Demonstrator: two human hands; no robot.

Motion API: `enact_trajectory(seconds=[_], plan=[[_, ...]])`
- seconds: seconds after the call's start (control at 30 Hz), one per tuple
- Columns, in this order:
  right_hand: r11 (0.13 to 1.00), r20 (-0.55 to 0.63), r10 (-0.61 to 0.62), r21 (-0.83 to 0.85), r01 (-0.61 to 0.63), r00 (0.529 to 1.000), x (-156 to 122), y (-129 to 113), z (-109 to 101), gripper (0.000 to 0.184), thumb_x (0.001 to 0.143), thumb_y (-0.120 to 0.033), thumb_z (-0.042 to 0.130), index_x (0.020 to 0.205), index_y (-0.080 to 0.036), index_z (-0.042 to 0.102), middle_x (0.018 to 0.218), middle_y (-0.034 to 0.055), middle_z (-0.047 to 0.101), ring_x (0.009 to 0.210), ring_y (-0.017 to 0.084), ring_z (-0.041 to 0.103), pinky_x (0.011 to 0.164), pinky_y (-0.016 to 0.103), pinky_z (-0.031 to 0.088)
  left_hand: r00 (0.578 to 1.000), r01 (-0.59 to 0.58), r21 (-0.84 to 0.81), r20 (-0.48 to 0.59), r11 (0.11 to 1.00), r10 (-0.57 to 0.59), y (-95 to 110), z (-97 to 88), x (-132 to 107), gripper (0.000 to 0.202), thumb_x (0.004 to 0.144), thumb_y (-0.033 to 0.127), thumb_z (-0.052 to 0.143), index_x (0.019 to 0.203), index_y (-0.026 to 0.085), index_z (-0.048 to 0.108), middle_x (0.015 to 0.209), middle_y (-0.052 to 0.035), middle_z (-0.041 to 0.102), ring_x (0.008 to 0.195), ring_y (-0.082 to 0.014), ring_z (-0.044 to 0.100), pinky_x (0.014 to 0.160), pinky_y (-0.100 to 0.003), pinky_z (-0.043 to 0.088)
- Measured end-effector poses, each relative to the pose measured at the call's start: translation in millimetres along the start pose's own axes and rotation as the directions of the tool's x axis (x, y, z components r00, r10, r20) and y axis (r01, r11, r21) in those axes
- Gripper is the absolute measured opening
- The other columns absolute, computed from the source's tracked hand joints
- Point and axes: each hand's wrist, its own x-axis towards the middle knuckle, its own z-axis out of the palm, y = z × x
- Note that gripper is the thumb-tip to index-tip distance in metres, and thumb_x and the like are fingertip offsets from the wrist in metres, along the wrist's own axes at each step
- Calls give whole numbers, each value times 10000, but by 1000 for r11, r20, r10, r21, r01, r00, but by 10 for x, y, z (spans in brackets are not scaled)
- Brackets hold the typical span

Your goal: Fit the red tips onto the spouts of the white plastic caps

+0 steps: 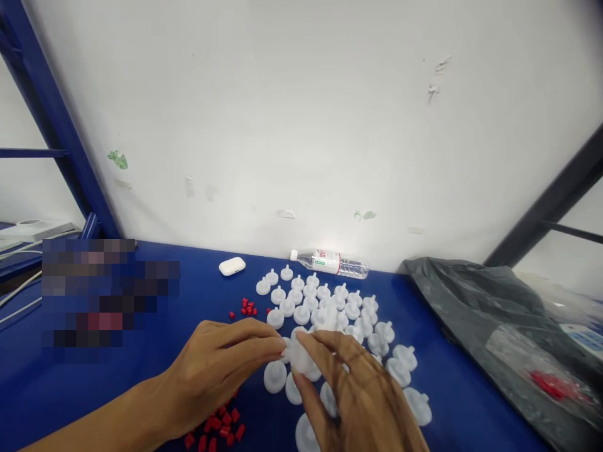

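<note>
Both my hands meet over a blue table (141, 376). My left hand (221, 367) comes in from the lower left, its fingers pinched toward a white round plastic disc part (300, 356). My right hand (358, 392) grips that same disc from the right between thumb and fingers. Several more white disc parts (325, 304) lie spread on the table beyond and under my hands. Small red caps (221, 427) sit in a pile below my left hand, and a few more red caps (247, 307) lie farther back.
A white earbud case (232, 266) and a clear water bottle (332, 262) lying on its side rest near the white wall. A grey plastic bag (499, 326) with red pieces inside covers the table's right side. Blue frame bars (51, 119) stand at left.
</note>
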Motion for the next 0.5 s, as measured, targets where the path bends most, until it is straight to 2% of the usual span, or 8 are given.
enact_trajectory(seconds=[0.13,0.23,0.4,0.5], plan=[[1000,20,19,-5,-19,1000,-11,31,9,405,998,-434,420,1393,-435,511,1155,-32,739,972,237,746,748,375,692,998,-6,-35,64,999,8,-17,-8,-33,410,933,108,592,1278,326,636,980,-25,783,715,-150,743,552,-251,615],[1000,9,9,-10,-9,1000,6,28,21,386,992,-416,422,1354,-409,557,1152,-21,742,953,243,749,744,376,689,998,-3,-51,69,999,7,-39,-29,-28,407,926,101,604,1275,306,636,982,-42,778,684,-146,728,545,-244,602],[995,-131,-78,-69,70,988,43,17,73,311,999,-320,462,1248,-285,645,1062,9,762,852,220,758,664,337,671,994,-48,-99,93,994,58,-68,-39,-30,412,904,45,643,1273,229,640,1005,-73,768,702,-133,709,540,-223,559],[992,-174,-112,-75,101,978,65,11,92,278,1007,-315,473,1201,-249,661,1008,12,761,815,205,756,642,318,653,994,-10,-146,106,989,26,-64,-22,-62,470,889,-3,645,1300,224,635,1059,-81,762,701,-115,688,530,-211,505]])
